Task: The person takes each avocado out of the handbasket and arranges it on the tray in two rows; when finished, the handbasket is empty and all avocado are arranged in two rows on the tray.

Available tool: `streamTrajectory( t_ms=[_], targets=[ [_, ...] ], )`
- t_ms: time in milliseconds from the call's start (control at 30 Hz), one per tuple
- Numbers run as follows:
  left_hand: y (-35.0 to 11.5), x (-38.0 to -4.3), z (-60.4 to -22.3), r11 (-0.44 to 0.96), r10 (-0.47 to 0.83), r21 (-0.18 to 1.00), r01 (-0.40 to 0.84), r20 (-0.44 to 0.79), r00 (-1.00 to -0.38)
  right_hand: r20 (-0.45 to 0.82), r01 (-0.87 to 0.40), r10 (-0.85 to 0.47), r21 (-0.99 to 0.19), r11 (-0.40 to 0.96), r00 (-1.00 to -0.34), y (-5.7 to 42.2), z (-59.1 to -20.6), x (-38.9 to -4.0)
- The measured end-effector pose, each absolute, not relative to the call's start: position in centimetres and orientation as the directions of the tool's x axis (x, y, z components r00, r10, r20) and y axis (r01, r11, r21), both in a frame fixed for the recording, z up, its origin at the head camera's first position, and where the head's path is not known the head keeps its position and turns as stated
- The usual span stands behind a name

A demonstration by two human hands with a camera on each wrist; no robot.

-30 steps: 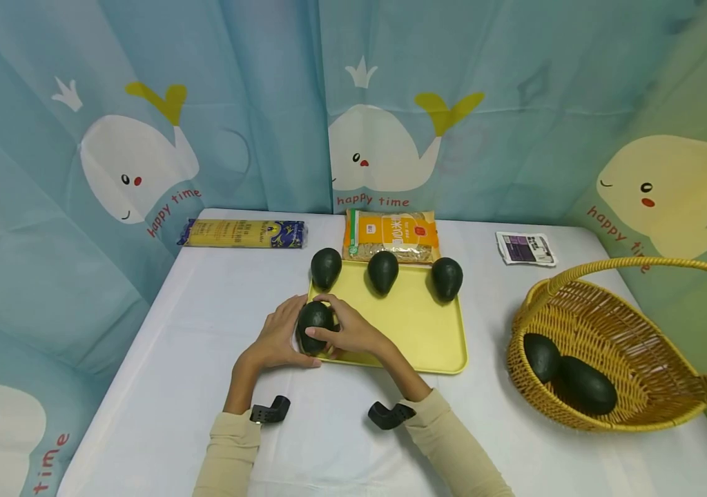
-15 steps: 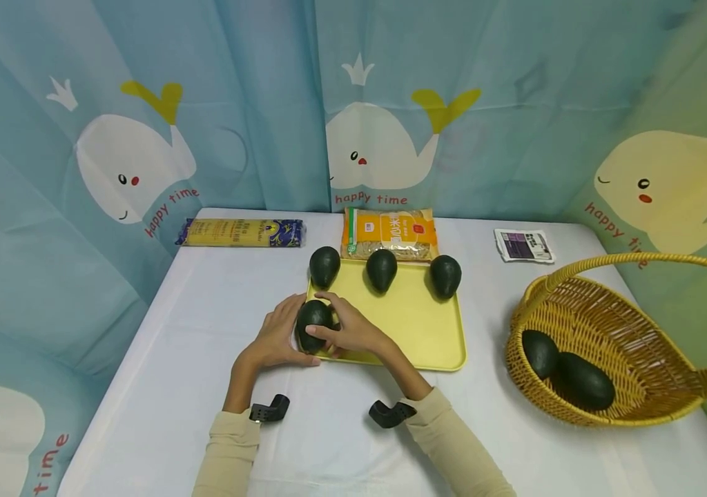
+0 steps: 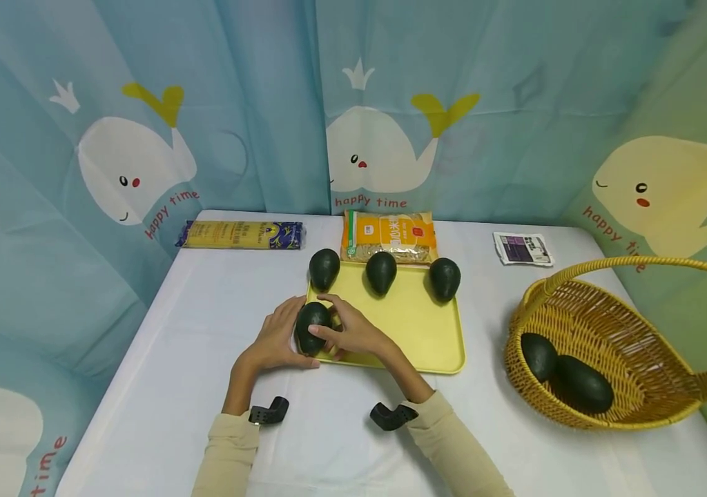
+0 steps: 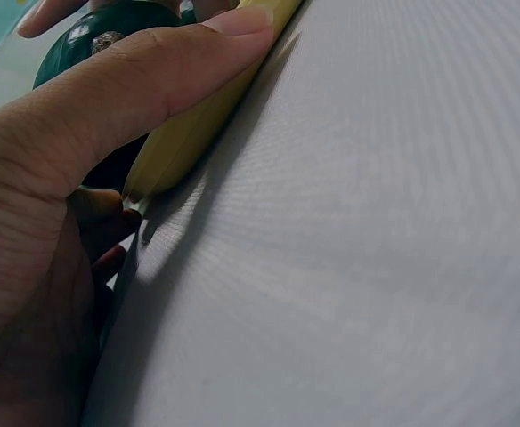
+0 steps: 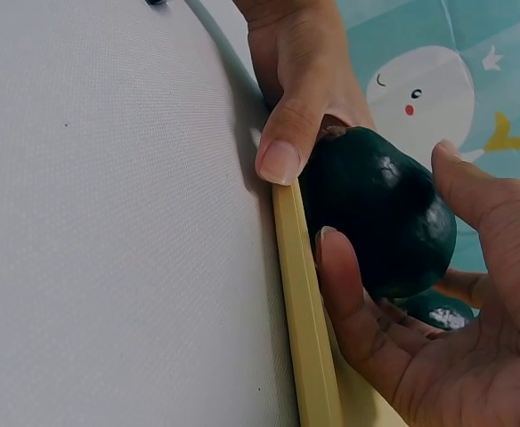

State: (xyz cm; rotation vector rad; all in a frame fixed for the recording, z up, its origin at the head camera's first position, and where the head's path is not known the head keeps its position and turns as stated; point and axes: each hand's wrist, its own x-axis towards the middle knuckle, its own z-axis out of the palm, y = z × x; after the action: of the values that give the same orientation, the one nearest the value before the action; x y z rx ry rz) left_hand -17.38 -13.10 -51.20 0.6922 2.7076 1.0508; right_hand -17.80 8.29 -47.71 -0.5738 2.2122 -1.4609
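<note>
On the front left corner of a yellow tray (image 3: 415,324) stands a dark green avocado (image 3: 313,324), its stem end low in the right wrist view. My right hand (image 3: 356,331) holds the avocado, with the thumb over its near side and fingers around the far side. My left hand (image 3: 275,338) grips the tray's corner beside the avocado, thumb (image 4: 153,71) along the front rim and fingers at the left edge. Along the tray's back edge stand three more avocados: left (image 3: 324,269), middle (image 3: 381,273) and right (image 3: 444,279).
A wicker basket (image 3: 664,345) with a tall handle stands at the right, holding two avocados (image 3: 583,384). Behind the tray lies an orange grain bag (image 3: 391,236). A noodle packet (image 3: 238,235) lies back left, a small white-and-purple packet (image 3: 523,248) back right. Curtains (image 3: 279,103) enclose the table.
</note>
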Motion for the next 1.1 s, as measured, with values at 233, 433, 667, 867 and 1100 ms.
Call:
streamTrajectory(
  t_ms=[233, 433, 667, 867, 1100],
  targets=[
    [-13.1, -17.5, -51.3, 0.645, 0.475, 0.663, 0.380, 0.042, -0.879, -0.123, -0.102, -0.540, -0.924, 0.368, -0.833, 8.5, -47.4, -17.6],
    [-13.2, -17.5, -51.4, 0.656, 0.469, 0.656, 0.373, 0.033, -0.883, -0.116, -0.107, -0.532, -0.923, 0.371, -0.839, 8.9, -46.9, -17.6],
    [-13.2, -17.5, -51.4, 0.654, 0.471, 0.661, 0.368, 0.025, -0.882, -0.110, -0.121, -0.505, -0.908, 0.401, -0.856, 9.7, -46.2, -18.0],
    [-13.2, -17.6, -51.4, 0.662, 0.467, 0.654, 0.368, 0.024, -0.884, -0.081, -0.146, -0.508, -0.908, 0.392, -0.858, 10.5, -45.3, -18.2],
    [-13.1, -17.4, -51.2, 0.648, 0.471, 0.663, 0.375, 0.038, -0.881, -0.067, -0.170, -0.499, -0.894, 0.415, -0.864, 11.6, -45.3, -18.3]
  ],
)
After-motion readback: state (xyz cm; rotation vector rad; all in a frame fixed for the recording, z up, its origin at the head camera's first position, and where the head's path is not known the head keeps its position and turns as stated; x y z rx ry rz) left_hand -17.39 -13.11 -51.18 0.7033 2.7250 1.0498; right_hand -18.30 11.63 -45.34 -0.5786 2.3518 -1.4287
